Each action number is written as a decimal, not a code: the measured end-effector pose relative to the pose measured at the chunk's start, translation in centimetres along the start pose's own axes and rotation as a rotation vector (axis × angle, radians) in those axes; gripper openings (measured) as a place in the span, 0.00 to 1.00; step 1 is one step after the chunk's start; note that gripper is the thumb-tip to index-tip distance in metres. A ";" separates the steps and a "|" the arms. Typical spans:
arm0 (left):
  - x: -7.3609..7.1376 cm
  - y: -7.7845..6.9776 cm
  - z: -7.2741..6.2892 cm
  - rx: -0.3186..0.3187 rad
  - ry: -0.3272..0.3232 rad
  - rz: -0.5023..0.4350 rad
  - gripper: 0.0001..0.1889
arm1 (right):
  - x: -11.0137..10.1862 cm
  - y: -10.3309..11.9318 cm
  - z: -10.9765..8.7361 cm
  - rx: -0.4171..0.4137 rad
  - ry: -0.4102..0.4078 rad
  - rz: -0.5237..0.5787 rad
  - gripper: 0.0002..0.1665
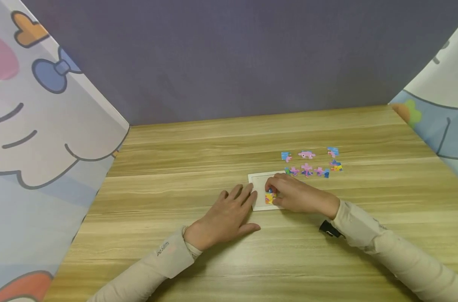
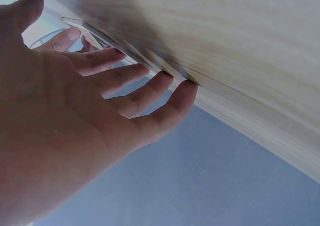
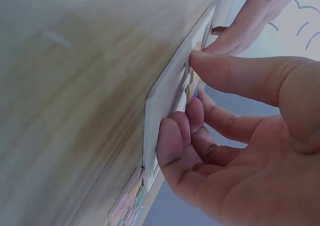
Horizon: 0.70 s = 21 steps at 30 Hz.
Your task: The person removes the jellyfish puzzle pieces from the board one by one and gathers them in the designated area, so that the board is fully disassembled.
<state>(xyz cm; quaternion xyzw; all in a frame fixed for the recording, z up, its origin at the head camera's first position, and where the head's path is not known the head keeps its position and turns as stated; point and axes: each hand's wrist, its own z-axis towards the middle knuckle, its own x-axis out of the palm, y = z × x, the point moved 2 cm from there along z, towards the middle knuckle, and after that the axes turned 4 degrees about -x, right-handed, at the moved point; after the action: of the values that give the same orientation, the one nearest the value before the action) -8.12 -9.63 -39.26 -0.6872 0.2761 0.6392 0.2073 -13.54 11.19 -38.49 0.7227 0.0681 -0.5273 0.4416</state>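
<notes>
A white puzzle tray [image 1: 260, 182] lies flat on the table below the loose pieces. Over its inner area, my right hand [image 1: 298, 195] pinches a yellow jigsaw puzzle piece [image 1: 269, 199] with a bit of blue at the top. In the right wrist view, the thumb [image 3: 220, 70] and curled fingers close around that piece, right at the tray's surface. My left hand [image 1: 225, 216] rests palm down with spread fingers, its fingertips at the tray's left rim. The tray's right side is hidden under my right hand.
Several pink and blue jigsaw pieces [image 1: 306, 167] lie loose behind and right of the tray. A black strap-like item [image 1: 330, 229] sits by the right cuff. A grey panel [image 1: 251, 63] borders the wooden table [image 1: 176, 159] at the back; printed cloth hangs at both sides.
</notes>
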 end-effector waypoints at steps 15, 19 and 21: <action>0.0 -0.1 -0.2 -0.016 0.023 0.007 0.44 | -1.1 0.0 -1.0 -0.107 -0.013 0.054 0.11; 0.1 -0.2 -0.2 -0.017 0.026 0.008 0.44 | -2.1 0.0 -1.6 -0.127 -0.048 0.058 0.10; 0.1 -0.2 -0.2 -0.012 0.022 0.011 0.44 | -2.7 0.0 -1.9 -0.139 -0.079 0.046 0.11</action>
<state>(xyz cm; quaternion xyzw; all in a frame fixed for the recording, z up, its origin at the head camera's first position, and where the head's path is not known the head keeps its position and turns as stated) -7.87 -9.60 -39.40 -0.6938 0.2781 0.6345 0.1967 -13.36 13.57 -36.21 0.6702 0.0706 -0.5393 0.5051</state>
